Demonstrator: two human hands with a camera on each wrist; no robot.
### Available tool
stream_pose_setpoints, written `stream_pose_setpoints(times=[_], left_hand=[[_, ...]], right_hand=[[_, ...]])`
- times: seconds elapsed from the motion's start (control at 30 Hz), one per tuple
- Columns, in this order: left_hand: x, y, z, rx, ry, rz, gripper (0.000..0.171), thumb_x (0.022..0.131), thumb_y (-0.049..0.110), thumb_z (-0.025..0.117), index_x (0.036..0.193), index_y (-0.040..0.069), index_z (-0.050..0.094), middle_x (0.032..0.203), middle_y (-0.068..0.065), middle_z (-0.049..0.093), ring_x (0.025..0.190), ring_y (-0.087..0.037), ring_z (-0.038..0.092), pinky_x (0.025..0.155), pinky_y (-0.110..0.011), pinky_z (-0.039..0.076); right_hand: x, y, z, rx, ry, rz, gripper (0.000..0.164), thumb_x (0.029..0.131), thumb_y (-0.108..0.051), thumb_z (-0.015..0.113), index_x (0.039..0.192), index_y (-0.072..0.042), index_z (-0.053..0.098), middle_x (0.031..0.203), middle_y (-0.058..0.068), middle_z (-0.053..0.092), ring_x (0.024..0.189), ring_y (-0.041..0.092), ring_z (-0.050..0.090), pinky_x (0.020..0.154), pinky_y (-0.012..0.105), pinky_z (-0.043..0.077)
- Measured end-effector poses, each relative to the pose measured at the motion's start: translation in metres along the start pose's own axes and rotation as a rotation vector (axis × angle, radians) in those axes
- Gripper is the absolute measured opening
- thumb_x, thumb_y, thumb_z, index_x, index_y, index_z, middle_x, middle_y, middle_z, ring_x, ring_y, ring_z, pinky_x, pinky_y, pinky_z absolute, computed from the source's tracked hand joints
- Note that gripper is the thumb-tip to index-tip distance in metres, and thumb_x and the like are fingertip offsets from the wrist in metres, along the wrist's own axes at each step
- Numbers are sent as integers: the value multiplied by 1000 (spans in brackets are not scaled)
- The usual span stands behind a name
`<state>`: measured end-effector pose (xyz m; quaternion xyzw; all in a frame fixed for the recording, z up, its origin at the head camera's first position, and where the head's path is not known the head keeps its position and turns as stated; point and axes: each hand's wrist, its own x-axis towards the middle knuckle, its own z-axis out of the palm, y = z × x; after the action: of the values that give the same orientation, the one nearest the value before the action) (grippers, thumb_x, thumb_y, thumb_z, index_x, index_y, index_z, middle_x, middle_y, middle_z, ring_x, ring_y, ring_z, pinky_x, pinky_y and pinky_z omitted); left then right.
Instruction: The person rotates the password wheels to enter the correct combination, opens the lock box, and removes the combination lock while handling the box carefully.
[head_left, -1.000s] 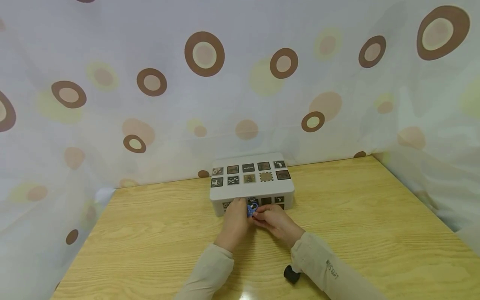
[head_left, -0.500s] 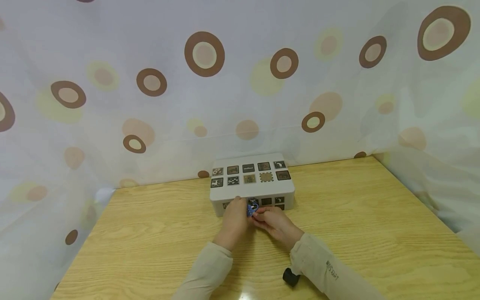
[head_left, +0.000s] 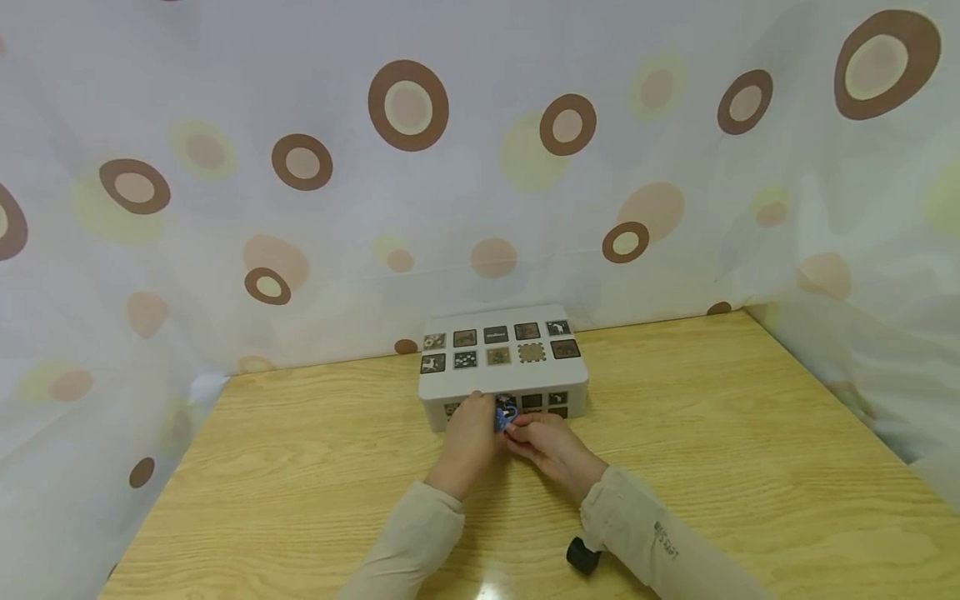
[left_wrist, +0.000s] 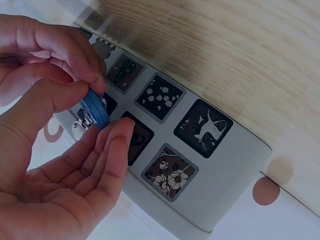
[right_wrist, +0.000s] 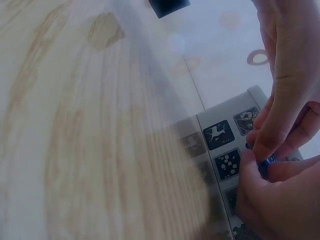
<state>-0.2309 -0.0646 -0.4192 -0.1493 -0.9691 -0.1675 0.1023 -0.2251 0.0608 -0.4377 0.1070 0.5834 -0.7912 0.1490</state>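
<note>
My left hand (head_left: 471,437) and right hand (head_left: 553,442) meet in front of the white box, fingertips together. Between them both pinch a small blue object with a curved loop (head_left: 505,417); its kind is unclear. In the left wrist view the blue object (left_wrist: 95,108) looks thick and rounded, with small metal parts on one side. The left thumb and fingers (left_wrist: 117,135) hold it from below and the side, and the right fingertips (left_wrist: 95,77) touch its upper end. Fingers cover most of the blue object (right_wrist: 265,164) in the right wrist view.
A white box (head_left: 487,382) with dark picture squares on its lid and front stands against the patterned cloth (head_left: 450,183) at the table's back. A small black cylindrical thing (head_left: 582,556) shows beside the right sleeve. The wooden table (head_left: 300,475) runs out to both sides.
Both hands stay nearly in place, holding the blue object before the box. Its loop has shifted very slightly right and down.
</note>
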Motion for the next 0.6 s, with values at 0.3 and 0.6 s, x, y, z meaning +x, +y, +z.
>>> stream_pose_setpoints(times=[0.3, 0.6], left_hand=[[-9, 16, -13, -18, -38, -11, 36, 74, 10, 83, 96, -5, 60, 95, -18, 61, 89, -33, 64, 78, -41, 53], [-10, 21, -9, -45, -30, 23, 34, 76, 9, 81, 98, -4, 58, 97, -17, 59, 87, -34, 63, 76, -43, 53]], right_hand=[[-6, 1, -4, -42, 18, -17, 19, 92, 14, 49, 110, 17, 50, 104, 19, 52, 81, 16, 59, 76, 25, 54], [-16, -1, -13, -43, 19, -45, 16, 92, 15, 48, 108, 17, 50, 103, 19, 51, 81, 15, 61, 80, 26, 54]])
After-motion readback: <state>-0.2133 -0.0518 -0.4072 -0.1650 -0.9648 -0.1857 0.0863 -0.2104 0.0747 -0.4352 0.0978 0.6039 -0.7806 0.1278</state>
